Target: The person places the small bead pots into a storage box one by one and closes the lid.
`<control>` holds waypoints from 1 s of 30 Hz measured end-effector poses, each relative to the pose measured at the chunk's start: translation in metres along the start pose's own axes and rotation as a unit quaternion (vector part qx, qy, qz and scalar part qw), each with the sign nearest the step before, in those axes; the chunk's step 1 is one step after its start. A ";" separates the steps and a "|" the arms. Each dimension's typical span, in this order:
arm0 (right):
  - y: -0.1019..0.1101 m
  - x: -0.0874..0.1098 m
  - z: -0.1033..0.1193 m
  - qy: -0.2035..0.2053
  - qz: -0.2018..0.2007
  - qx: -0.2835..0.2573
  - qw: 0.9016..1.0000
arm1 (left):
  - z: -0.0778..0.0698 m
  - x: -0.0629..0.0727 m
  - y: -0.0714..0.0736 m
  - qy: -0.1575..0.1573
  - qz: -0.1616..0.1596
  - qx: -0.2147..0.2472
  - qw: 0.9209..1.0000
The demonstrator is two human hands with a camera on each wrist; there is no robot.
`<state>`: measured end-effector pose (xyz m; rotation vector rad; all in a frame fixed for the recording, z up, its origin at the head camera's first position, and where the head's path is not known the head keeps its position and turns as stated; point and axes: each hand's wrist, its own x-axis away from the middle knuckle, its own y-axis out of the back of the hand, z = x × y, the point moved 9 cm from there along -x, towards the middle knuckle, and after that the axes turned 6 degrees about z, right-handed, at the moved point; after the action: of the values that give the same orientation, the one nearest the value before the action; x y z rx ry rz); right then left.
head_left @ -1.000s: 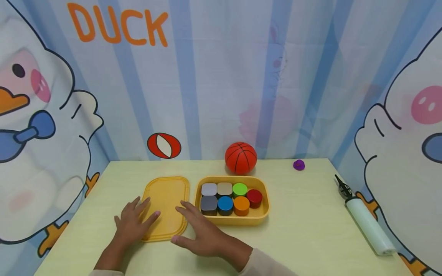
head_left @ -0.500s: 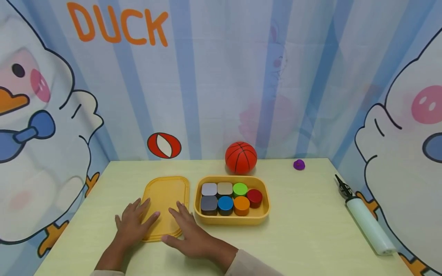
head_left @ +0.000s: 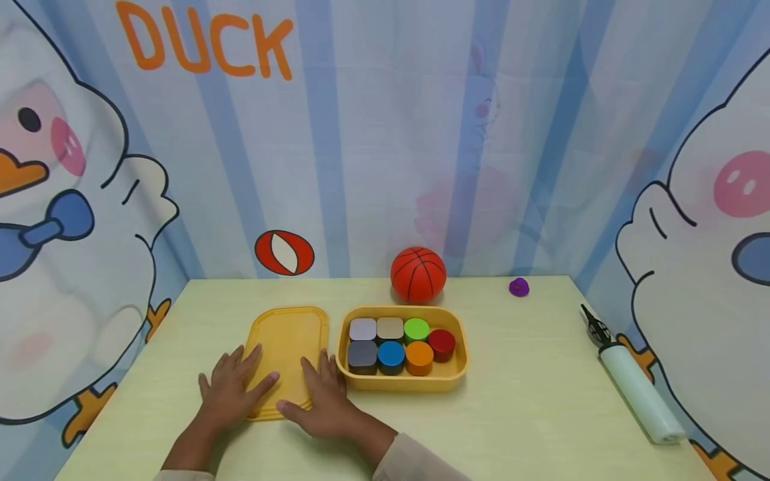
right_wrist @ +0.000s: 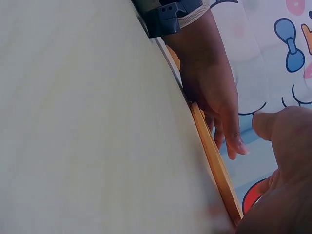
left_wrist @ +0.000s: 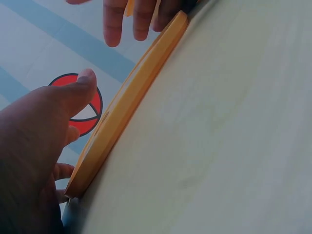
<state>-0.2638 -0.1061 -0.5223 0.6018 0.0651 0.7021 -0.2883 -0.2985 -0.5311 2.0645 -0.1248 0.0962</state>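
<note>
A flat yellow lid (head_left: 289, 361) with rounded corners lies on the table between my two hands. My left hand (head_left: 227, 393) is at its left edge, fingers spread and the thumb reaching over the lid. In the left wrist view, fingertips of that hand meet the near end of the lid (left_wrist: 105, 131). At the lid's right edge is my right hand (head_left: 327, 401), its fingers extended forward beside the edge and its thumb over the near part. Close to the right fingers stands a yellow box (head_left: 409, 383), holding several round and square-topped pieces, among them a blue cylinder (head_left: 391, 354).
Behind the box sits a red basketball (head_left: 418, 274). A small purple object (head_left: 519, 287) lies near the table's back edge. To the right rests a pale green hand pump (head_left: 640, 394) with a black nozzle. A printed curtain (head_left: 373, 133) hangs behind.
My right hand has moved left, from over the box's near left corner to the lid's right edge. The left hand and the lid have hardly moved.
</note>
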 end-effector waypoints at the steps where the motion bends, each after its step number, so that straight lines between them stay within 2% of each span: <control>1: 0.000 0.000 0.000 -0.007 -0.005 -0.006 1.000 | 0.000 0.000 -0.001 0.000 0.003 -0.003 1.000; 9: 0.000 -0.001 -0.003 -0.047 -0.045 -0.048 0.997 | -0.004 0.002 -0.004 -0.007 0.026 -0.009 1.000; 14: 0.001 -0.002 -0.003 -0.056 -0.064 -0.054 0.995 | -0.005 0.003 -0.002 -0.015 0.009 0.002 1.000; 21: 0.003 -0.002 0.002 -0.034 -0.060 -0.059 0.996 | -0.006 0.002 0.002 -0.010 0.006 0.010 1.000; 30: 0.005 -0.003 0.009 0.016 -0.053 -0.119 0.991 | -0.008 0.007 0.020 -0.037 -0.061 0.069 0.995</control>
<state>-0.2672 -0.1094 -0.5124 0.3556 0.0420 0.6047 -0.2844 -0.3015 -0.5092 2.2083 -0.0385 -0.0474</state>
